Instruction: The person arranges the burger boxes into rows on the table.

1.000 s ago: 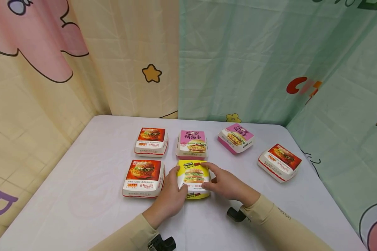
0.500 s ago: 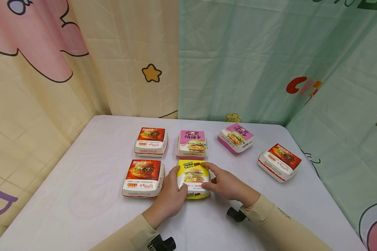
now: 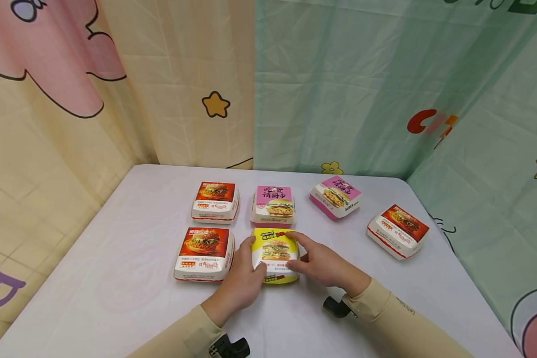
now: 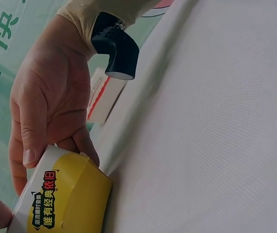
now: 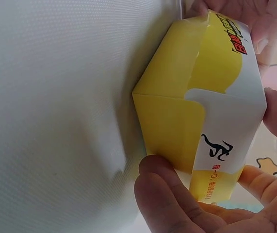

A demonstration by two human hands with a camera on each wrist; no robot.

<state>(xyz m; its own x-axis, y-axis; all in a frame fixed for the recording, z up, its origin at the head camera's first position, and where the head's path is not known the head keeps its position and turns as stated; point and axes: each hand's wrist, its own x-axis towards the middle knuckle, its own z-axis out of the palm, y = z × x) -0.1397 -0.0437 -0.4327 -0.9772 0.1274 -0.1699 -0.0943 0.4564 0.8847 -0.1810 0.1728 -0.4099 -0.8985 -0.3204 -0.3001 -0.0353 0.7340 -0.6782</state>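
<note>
A yellow and white burger box [image 3: 275, 251] with a printed burger rests on the white table, front and middle. My left hand [image 3: 240, 282] grips its left side, thumb at the lower left corner of the lid. On the right side my right hand [image 3: 324, 263] holds it, thumb at the side and a finger over the top back corner. In the left wrist view the box [image 4: 75, 194] shows a yellow side, and in the right wrist view its corner [image 5: 172, 121] lies between fingers. Close behind it sits a pink burger box [image 3: 274, 205].
Left of the hands stands a red and white burger box [image 3: 203, 253], with a second red box [image 3: 216, 201] behind it. A tilted pink box [image 3: 336, 196] and a turned red box [image 3: 398, 231] sit to the right on the white table [image 3: 94, 298]. Patterned curtains [image 3: 197, 59] surround the table.
</note>
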